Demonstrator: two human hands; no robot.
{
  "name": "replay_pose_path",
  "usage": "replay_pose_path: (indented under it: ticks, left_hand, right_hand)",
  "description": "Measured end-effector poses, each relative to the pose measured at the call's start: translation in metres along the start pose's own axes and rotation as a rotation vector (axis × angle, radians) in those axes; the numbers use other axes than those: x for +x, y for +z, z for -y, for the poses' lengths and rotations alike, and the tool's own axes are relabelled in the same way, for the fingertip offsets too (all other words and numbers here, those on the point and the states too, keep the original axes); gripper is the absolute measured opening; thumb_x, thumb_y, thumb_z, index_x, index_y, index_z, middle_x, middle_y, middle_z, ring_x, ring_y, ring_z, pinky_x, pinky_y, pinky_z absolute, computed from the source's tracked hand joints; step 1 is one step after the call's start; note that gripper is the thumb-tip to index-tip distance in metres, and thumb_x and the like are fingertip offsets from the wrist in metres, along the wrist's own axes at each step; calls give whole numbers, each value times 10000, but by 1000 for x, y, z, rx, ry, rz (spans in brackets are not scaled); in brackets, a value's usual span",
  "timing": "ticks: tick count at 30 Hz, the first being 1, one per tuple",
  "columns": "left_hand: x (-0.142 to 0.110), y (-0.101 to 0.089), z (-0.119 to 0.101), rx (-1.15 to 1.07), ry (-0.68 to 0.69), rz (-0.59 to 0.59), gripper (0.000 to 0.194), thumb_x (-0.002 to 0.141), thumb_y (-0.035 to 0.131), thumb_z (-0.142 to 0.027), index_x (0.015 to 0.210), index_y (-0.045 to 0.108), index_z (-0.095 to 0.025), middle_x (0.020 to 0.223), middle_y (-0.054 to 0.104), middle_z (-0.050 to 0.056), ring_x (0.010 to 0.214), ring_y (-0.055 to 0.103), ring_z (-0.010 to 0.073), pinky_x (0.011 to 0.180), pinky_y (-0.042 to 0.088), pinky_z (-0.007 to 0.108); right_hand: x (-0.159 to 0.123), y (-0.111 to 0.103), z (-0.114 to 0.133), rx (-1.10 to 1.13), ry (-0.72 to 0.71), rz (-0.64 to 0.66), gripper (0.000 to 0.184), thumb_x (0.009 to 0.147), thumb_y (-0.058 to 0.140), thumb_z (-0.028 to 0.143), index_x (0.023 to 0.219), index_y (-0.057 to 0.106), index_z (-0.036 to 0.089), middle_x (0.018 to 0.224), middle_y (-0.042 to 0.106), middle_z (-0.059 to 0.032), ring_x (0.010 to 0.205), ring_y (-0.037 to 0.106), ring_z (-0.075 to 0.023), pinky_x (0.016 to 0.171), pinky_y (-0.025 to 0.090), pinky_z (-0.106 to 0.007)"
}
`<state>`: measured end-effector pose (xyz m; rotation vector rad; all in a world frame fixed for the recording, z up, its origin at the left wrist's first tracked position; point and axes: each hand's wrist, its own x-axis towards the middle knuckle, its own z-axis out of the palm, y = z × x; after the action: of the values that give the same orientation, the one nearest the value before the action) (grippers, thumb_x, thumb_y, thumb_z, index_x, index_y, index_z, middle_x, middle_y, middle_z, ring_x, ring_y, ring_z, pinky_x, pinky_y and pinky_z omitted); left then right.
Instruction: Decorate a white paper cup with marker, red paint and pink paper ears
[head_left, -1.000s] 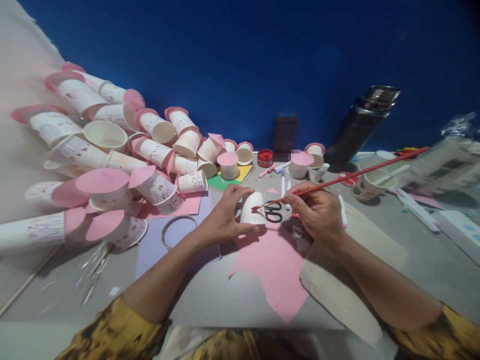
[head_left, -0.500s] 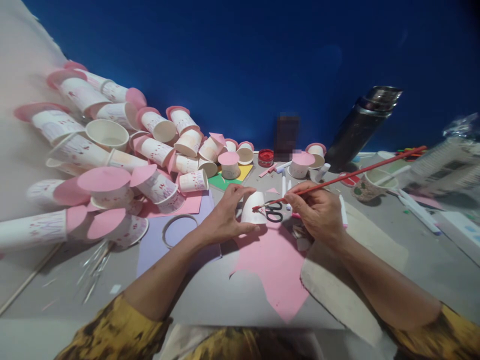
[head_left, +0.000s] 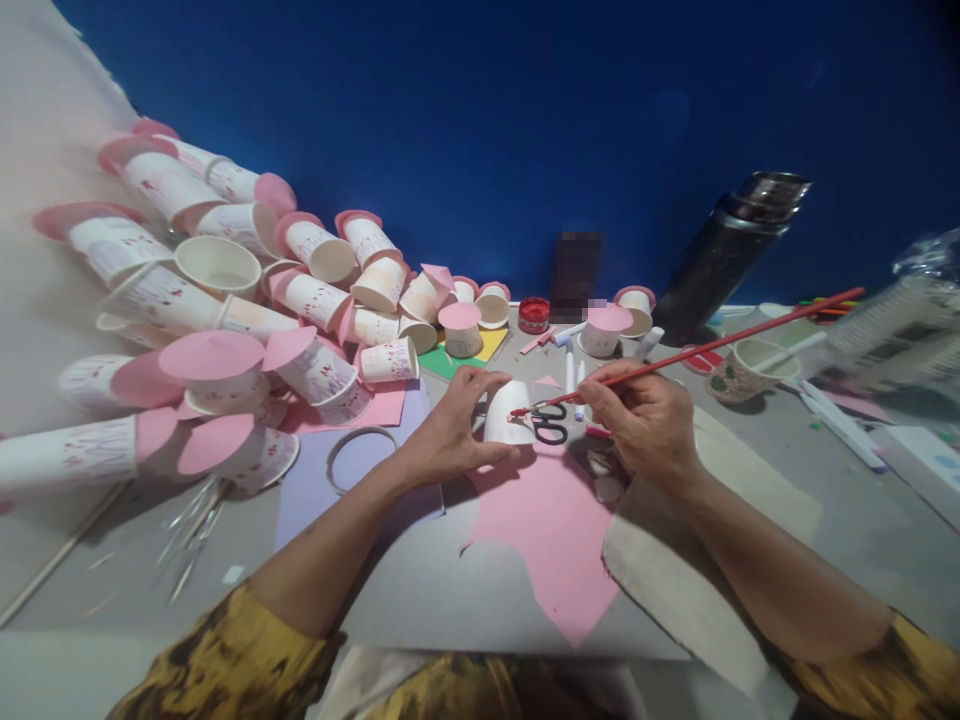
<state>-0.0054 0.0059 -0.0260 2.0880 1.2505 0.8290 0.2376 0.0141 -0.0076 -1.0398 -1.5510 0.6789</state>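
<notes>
My left hand [head_left: 457, 425] grips a white paper cup [head_left: 508, 422] between thumb and fingers, upside down with its wide rim lowest. A small red paint mark shows on the cup's side. In my right hand [head_left: 649, 420] is a long red paintbrush [head_left: 720, 345], its handle slanting up to the right. The brush tip meets the cup at the red mark. Behind the cup lie scissors [head_left: 551, 423] with black handles, partly hidden. Cut pink paper [head_left: 551, 530] spreads over the table below both hands. A jar of red paint [head_left: 534, 315] stands farther back.
Many decorated paper cups with pink paper discs [head_left: 211, 355] are heaped at the left. Loose brushes [head_left: 196, 535] and a grey tape ring [head_left: 360, 460] lie near my left forearm. A dark flask [head_left: 724, 265], a patterned cup [head_left: 739, 375] and stacked cups [head_left: 892, 320] stand right. Markers [head_left: 570, 370] lie centrally.
The brush tip has shifted very slightly on the cup's side, and the red mark looks a little different. The view has moved slightly. Both hands keep their hold.
</notes>
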Motion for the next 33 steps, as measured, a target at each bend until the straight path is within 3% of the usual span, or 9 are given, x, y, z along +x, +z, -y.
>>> replay_pose_path:
  ticks: [6, 9, 15, 18, 22, 25, 28, 33]
  left_hand:
    - [0, 1, 2, -14, -8, 2, 738, 742, 880, -373, 1384, 522, -312, 1326, 487, 84, 1340, 497, 330, 1180, 452, 549]
    - [-1, 1, 2, -13, -7, 10, 742, 751, 872, -386, 1398, 517, -310, 1320, 485, 84, 1334, 500, 331, 1169, 466, 537]
    - [-1, 1, 2, 6, 9, 20, 761, 771, 852, -349, 1439, 492, -299, 1323, 475, 88, 1349, 497, 325, 1173, 463, 534]
    - [-3, 4, 3, 27, 13, -13, 858, 758, 850, -296, 1506, 428, -302, 1349, 480, 98, 1324, 517, 321, 1154, 472, 540]
    - [-4, 14, 7, 60, 57, -99, 1037, 733, 890, -353, 1589, 310, -295, 1361, 504, 118, 1255, 556, 328, 1101, 496, 559]
    - [-5, 20, 8, 104, 160, -141, 1108, 733, 911, -413, 1617, 249, -323, 1414, 502, 136, 1293, 537, 354, 1117, 462, 594]
    - [-7, 25, 7, 152, 232, -149, 1129, 752, 907, -448, 1631, 204, -348, 1481, 474, 155, 1356, 498, 374, 1143, 432, 612]
    - [-8, 31, 4, 176, 253, -137, 1102, 738, 917, -414, 1614, 254, -330, 1436, 469, 162, 1362, 475, 387, 1147, 429, 631]
  right_hand:
    - [-1, 0, 2, 6, 8, 31, 195, 845, 754, 356, 752, 705, 192, 565, 633, 24, 463, 546, -117, 439, 457, -231]
    - [1, -3, 1, 33, -6, -20, 208, 865, 758, 367, 765, 708, 192, 547, 619, 32, 439, 529, -105, 413, 424, -215]
    - [3, -7, -6, 75, -30, -53, 201, 903, 764, 375, 827, 711, 196, 658, 715, 8, 482, 582, -103, 439, 448, -205]
    - [3, -6, -9, 110, -58, -55, 173, 974, 683, 371, 947, 732, 207, 706, 737, 4, 502, 575, -104, 472, 459, -219]
    - [0, -1, -13, 33, -42, -3, 189, 1015, 612, 358, 1054, 748, 233, 793, 775, -10, 583, 610, -129, 558, 501, -251]
    - [-3, 4, -17, -85, -60, 72, 140, 978, 642, 311, 1015, 759, 244, 938, 808, -31, 800, 720, -183, 734, 565, -303]
    - [-5, 9, -21, -144, -137, 162, 154, 960, 641, 287, 1050, 760, 248, 1067, 808, -49, 957, 745, -230, 849, 570, -353]
    - [-6, 11, -23, -173, -191, 202, 135, 936, 670, 257, 1041, 752, 235, 1044, 804, -57, 878, 736, -225, 830, 560, -352]
